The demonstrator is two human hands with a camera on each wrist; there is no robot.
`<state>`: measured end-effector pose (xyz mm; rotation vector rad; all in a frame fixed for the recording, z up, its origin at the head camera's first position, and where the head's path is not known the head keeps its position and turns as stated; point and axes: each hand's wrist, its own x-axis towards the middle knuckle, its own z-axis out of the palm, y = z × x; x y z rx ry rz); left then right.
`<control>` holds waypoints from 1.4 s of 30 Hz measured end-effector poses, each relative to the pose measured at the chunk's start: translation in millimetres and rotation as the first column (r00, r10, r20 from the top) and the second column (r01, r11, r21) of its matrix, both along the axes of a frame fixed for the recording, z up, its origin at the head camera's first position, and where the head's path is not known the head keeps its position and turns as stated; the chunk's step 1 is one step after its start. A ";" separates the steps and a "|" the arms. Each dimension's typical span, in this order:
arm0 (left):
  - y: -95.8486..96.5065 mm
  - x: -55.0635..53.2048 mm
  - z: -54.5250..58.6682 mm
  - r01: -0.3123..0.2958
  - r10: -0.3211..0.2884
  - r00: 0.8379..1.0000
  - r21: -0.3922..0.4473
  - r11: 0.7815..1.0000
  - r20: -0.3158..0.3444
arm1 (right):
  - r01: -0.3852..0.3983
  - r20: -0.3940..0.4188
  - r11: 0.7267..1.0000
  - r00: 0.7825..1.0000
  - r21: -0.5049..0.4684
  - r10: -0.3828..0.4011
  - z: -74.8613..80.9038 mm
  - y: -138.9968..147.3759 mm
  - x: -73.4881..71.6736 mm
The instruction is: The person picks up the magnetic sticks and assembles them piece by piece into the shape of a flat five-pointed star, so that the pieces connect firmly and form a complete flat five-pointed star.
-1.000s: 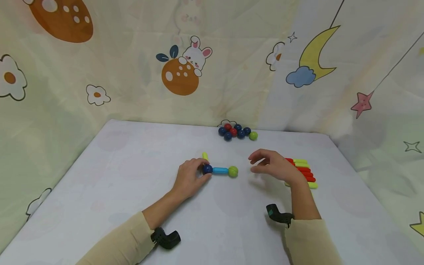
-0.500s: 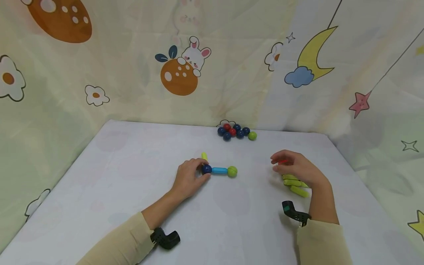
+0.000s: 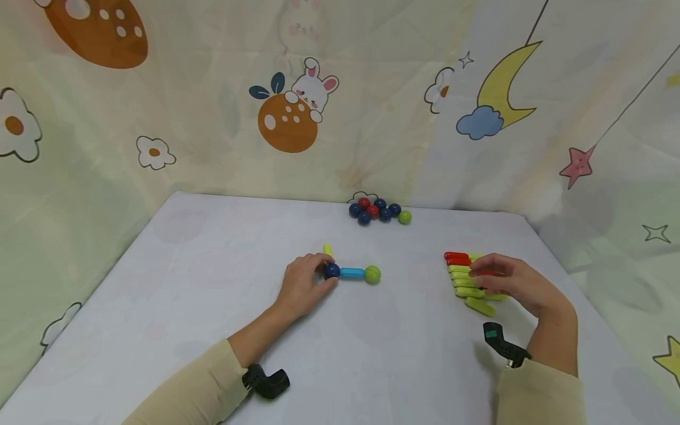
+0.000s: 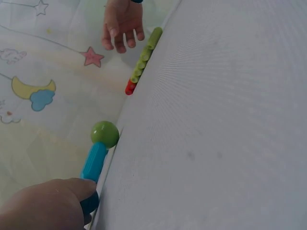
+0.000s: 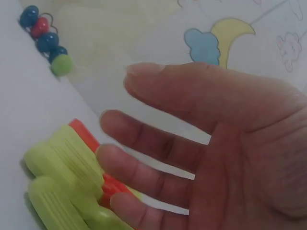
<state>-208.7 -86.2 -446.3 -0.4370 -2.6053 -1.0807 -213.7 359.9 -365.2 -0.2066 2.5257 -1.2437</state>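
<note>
My left hand (image 3: 305, 286) pinches a dark blue ball (image 3: 332, 270) between thumb and fingers, low over the table. A light blue rod (image 3: 352, 273) joins that ball to a green ball (image 3: 373, 274) on its right. Behind the fingers a yellow-green rod (image 3: 327, 250) sticks out, partly covered. My right hand (image 3: 523, 286) hovers over the pile of red and yellow-green rods (image 3: 466, 292), hiding some of them. In the right wrist view its fingers (image 5: 158, 143) are spread and loosely bent, with nothing between them, beside the yellow-green rods (image 5: 72, 158).
Several dark blue, red and green balls (image 3: 373, 211) sit in a cluster at the table's back edge. The white table (image 3: 372, 354) meets a printed cloth backdrop (image 3: 212, 118) behind. Each wrist wears a black camera mount (image 3: 268, 383).
My right hand has moved right, from between the green ball and the rods to above the rods. More of the rods' left ends now show. The left hand keeps its hold on the dark blue ball.
</note>
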 end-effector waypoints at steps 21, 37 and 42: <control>0.5 1.1 1.0 -0.014 0.014 1.000 -0.008 1.000 0.005 | -0.006 0.257 1.000 0.966 0.031 -0.002 -8.3 22.8 9.8; 0.1 0.0 0.2 -0.016 0.016 1.000 0.001 1.000 0.004 | -0.010 0.324 0.988 0.945 0.155 -0.041 6.4 -21.6 11.2; 0.6 -1.0 -0.9 -0.010 0.010 1.000 0.007 1.000 0.013 | -0.048 0.323 0.979 0.946 0.200 -0.019 9.9 -36.1 9.8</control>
